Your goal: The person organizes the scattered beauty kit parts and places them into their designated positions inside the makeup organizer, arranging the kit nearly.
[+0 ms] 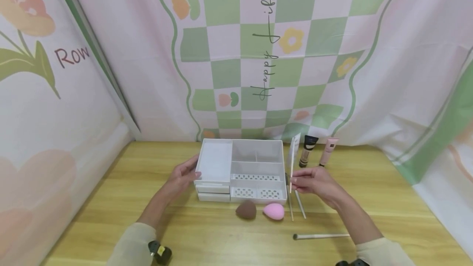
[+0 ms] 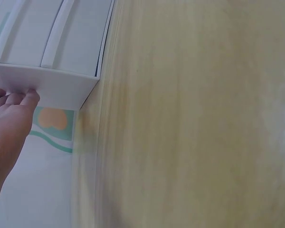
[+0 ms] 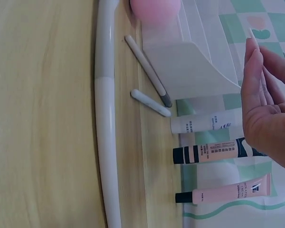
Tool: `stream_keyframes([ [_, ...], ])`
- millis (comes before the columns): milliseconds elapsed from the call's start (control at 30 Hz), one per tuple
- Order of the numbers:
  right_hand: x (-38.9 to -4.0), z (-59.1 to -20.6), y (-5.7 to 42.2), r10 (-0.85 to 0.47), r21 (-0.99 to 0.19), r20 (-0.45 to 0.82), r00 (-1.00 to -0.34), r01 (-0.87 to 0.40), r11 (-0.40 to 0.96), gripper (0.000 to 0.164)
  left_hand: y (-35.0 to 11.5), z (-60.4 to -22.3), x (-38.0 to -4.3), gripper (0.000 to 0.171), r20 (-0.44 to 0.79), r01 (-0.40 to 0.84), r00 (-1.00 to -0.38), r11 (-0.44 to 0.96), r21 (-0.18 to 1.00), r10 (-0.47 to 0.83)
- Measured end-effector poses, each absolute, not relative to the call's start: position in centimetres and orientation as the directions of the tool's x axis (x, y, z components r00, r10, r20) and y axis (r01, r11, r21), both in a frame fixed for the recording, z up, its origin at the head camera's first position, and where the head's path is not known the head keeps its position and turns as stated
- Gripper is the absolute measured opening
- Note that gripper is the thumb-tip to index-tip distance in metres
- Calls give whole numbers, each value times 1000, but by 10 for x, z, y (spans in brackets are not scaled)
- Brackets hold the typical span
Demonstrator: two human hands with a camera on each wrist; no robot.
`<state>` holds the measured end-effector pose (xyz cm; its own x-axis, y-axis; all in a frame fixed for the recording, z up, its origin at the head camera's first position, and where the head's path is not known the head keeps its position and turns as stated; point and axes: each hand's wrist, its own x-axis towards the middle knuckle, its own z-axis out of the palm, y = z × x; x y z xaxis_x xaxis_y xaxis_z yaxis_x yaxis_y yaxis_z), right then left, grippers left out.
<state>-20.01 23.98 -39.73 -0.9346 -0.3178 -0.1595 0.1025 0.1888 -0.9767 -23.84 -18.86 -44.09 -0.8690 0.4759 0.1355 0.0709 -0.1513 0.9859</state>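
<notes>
A white desktop organizer (image 1: 257, 157) stands at the back of the table, with a lidded section and two drawers on the left and open compartments on the right. My left hand (image 1: 183, 174) holds its left side, thumb over the top edge; in the left wrist view the fingertips (image 2: 31, 97) touch the side wall. My right hand (image 1: 314, 182) pinches a slim white stick (image 1: 292, 163) upright, just right of the organizer. Its tip (image 3: 253, 38) shows above the fingers in the right wrist view. Two slim makeup brushes (image 1: 300, 205) lie beside the organizer below this hand.
A brown makeup sponge (image 1: 246, 210) and a pink one (image 1: 274, 211) lie before the organizer. Another makeup brush (image 1: 321, 236) lies near the front. Standing at the back right are a white tube (image 3: 204, 122), a black-and-beige tube (image 1: 308, 151) and a pink tube (image 1: 328, 151), before a patterned curtain.
</notes>
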Motion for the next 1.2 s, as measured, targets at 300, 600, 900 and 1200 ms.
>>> stream_keyframes([
  [300, -204, -397, 229, -297, -982, -162, -941, 125, 139, 37, -188, -441, -239, 72, 137, 75, -874, -147, 986, 467],
  [600, -207, -395, 218, -263, -983, -172, -949, 148, 111, 36, -188, -441, -239, 72, 119, 57, -878, -144, 988, 464],
  [900, -208, -390, 206, -271, -981, -189, -944, 168, 100, 39, -189, -442, -239, 72, 103, 50, -881, -125, 991, 462],
  [1200, -212, -384, 190, -286, -979, -199, -937, 179, 94, 45, -188, -441, -239, 72, 90, 48, -886, -103, 994, 456],
])
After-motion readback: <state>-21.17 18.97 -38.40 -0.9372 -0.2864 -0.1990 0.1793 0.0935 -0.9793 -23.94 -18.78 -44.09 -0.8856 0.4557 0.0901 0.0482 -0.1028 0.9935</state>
